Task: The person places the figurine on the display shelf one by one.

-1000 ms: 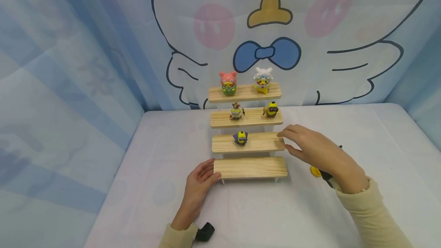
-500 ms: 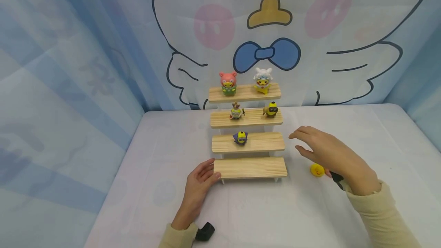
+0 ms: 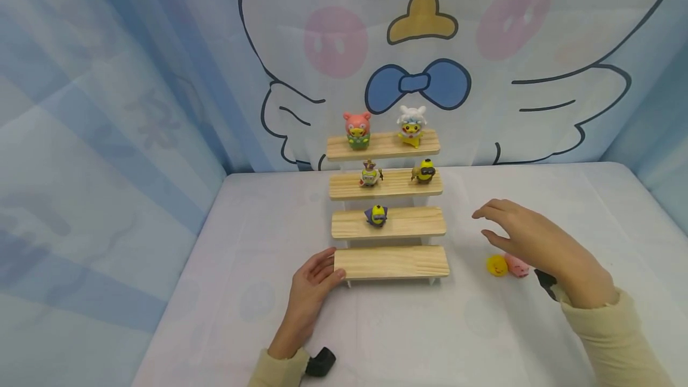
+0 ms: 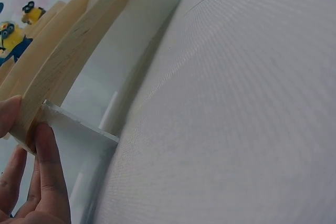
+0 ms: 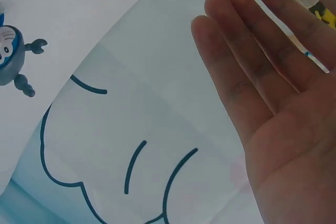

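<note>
A four-step wooden display stand (image 3: 391,263) with pale boards and white supports is in the middle of the head view. My left hand (image 3: 313,285) holds the left end of its lowest board; in the left wrist view the thumb and fingers (image 4: 51,174) lie on opposite faces of it. A purple-caped yellow figurine (image 3: 377,215) stands on the board above. My right hand (image 3: 537,240) hovers right of the stand, fingers extended and holding nothing, near a yellow toy (image 3: 497,265) and a pink toy (image 3: 518,265) on the table.
On the second board from the top stand a crowned figurine (image 3: 369,174) and a yellow-and-black one (image 3: 424,171). The top board bears a pink-hooded figurine (image 3: 357,131) and a white-hooded one (image 3: 411,126). A grey-blue robot-like toy (image 5: 10,56) shows in the right wrist view.
My right hand has drawn away from the stand's right side, moving rightward, and the pink toy has come into sight. My left hand stays on the lowest board.
</note>
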Demonstrator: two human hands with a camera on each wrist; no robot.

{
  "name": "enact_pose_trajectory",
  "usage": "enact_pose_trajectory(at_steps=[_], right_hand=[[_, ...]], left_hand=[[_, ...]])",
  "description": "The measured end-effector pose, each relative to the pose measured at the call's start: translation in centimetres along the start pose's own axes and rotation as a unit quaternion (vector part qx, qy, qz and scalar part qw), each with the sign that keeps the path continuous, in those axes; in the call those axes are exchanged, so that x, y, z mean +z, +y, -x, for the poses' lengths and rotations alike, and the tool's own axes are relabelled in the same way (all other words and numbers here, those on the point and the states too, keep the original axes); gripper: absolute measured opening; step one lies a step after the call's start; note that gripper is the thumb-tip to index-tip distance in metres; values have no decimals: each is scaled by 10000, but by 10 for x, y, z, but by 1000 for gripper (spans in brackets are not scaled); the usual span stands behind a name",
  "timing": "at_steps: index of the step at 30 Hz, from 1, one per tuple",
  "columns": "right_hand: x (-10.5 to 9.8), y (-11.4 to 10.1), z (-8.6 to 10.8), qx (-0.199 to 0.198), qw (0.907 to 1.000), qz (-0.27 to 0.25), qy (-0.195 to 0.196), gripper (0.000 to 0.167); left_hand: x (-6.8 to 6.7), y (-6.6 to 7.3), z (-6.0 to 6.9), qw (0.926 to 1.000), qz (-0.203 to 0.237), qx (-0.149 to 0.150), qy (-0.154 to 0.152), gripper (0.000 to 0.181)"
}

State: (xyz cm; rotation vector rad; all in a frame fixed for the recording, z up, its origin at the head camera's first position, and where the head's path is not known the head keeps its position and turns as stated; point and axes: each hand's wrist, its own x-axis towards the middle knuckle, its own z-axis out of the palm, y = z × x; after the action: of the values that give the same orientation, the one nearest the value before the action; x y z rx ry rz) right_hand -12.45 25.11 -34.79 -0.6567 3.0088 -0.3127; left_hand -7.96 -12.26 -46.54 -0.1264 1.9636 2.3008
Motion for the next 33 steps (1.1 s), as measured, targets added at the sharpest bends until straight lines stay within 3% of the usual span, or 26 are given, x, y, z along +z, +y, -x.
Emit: enact_pose_trajectory(at_steps=[14,33], right_hand=[[6,21,7,519,9979,-101,-378,37],[15,54,21,304,9993,-161,-164,37]], left_hand=[[0,-1,0,10000,-41,12,32,57],[0,0,0,10000,-38,23,-8,56]])
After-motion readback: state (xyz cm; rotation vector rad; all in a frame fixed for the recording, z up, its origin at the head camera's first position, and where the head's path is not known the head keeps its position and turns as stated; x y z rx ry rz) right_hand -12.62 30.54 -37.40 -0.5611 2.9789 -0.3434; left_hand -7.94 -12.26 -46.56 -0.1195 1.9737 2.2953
